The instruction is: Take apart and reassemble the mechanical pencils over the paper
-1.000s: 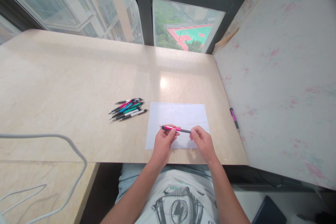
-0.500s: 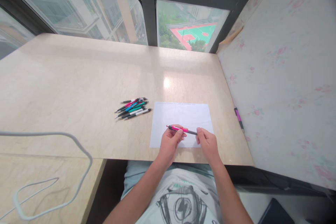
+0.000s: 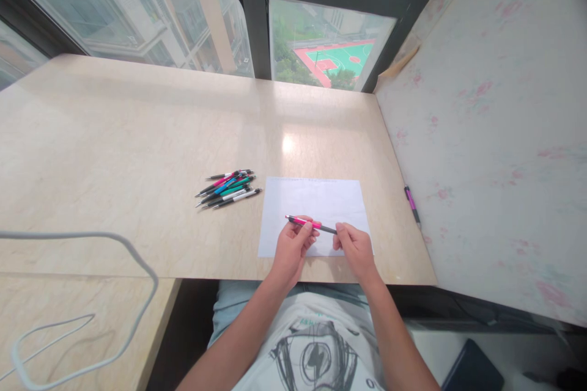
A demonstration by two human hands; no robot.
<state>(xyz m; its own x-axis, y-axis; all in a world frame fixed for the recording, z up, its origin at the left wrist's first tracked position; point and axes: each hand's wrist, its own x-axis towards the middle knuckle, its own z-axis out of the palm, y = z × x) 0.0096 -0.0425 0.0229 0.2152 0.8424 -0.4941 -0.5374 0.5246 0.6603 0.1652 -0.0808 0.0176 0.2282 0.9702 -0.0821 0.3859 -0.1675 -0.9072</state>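
A pink and black pen (image 3: 306, 223) is held level over a white sheet of paper (image 3: 314, 201) near the table's front edge. My left hand (image 3: 292, 247) pinches the pen's pink barrel. My right hand (image 3: 354, 246) pinches its dark tip end. Both hands hover just above the paper's near half. A pile of several coloured pens (image 3: 228, 187) lies on the table to the left of the paper.
The beige marble table (image 3: 137, 134) runs back to a window. A single pink pen (image 3: 411, 204) lies at the table's right edge against a flowered wall covering. A white cable (image 3: 110, 244) loops over the lower left table.
The hands keep the same hold on the pen. Only the view shifts slightly with my head.
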